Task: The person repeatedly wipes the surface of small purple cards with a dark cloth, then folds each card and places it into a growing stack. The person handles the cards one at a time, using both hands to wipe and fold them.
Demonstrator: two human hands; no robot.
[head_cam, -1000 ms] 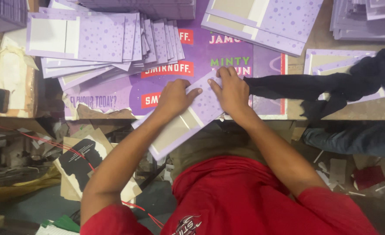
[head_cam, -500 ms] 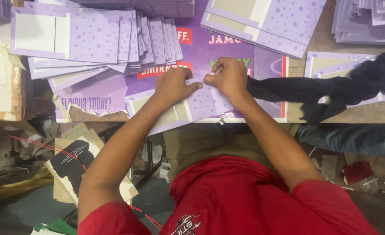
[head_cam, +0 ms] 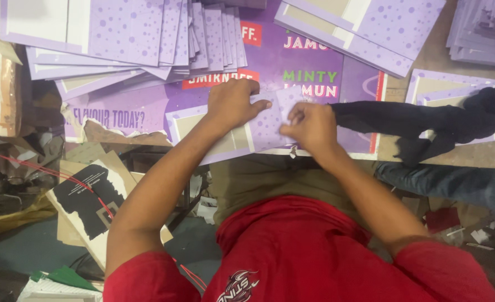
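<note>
Both hands have slid the lilac card sheet [head_cam: 247, 131] further onto the purple poster [head_cam: 292, 61]. Left hand [head_cam: 233, 103] presses flat on it; right hand [head_cam: 312, 126] pinches its edge, fingers curled.

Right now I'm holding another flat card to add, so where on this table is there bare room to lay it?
Bare tabletop shows only along the near edge below the dark cloth, and in a narrow strip between two purple stacks at top right. The big purple poster is open between the fanned stack and the slanted stack. Around the left hand and right hand it is crowded.
</note>
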